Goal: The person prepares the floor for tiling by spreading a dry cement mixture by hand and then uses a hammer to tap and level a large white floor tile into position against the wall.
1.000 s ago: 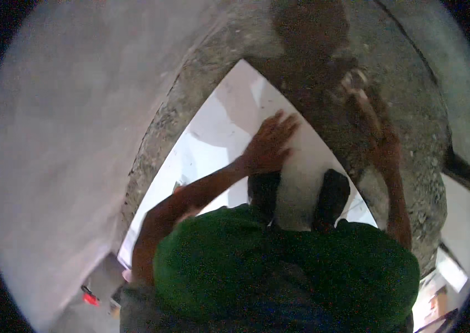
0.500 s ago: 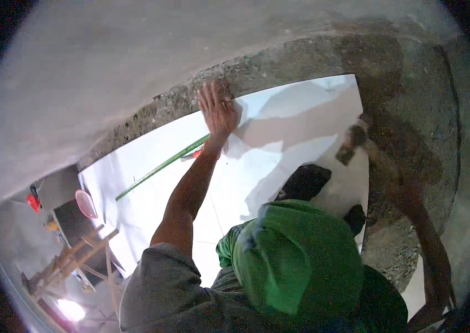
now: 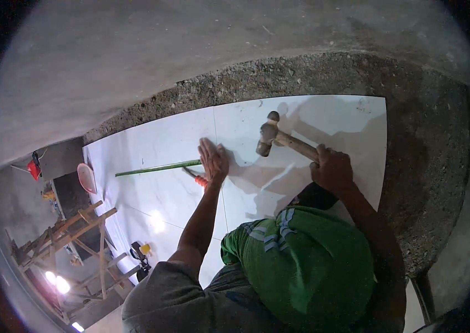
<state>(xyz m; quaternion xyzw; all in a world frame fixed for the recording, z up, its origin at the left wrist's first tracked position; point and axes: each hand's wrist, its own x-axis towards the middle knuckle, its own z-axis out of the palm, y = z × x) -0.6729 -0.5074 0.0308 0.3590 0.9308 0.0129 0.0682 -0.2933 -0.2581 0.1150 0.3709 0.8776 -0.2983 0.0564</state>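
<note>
My left hand (image 3: 213, 162) lies flat, fingers stretched, on the large white floor tiles (image 3: 268, 208), close to a seam between two of them. A long, thin green strip (image 3: 157, 168) runs leftward from beside its fingers. Just under that hand is a small tool with a red-orange grip (image 3: 200, 181), its kind partly hidden. My right hand (image 3: 333, 171) is closed round the wooden handle of a ball-peen hammer (image 3: 296, 145). The metal head hangs over the right-hand tile, pointing left, its shadow falling on the tile.
Rough, grainy bare ground (image 3: 413, 166) borders the tiles at the far side and right, below a grey wall (image 3: 235, 33). A pink basin (image 3: 86, 178) and a wooden trestle (image 3: 68, 238) stand at left. Green cloth (image 3: 307, 261) covers part of the lower view.
My left hand has drawn back from the tile's far edge onto the tiles. The right hand has brought the hammer leftward from the right edge, over the tile's middle. The view has shifted.
</note>
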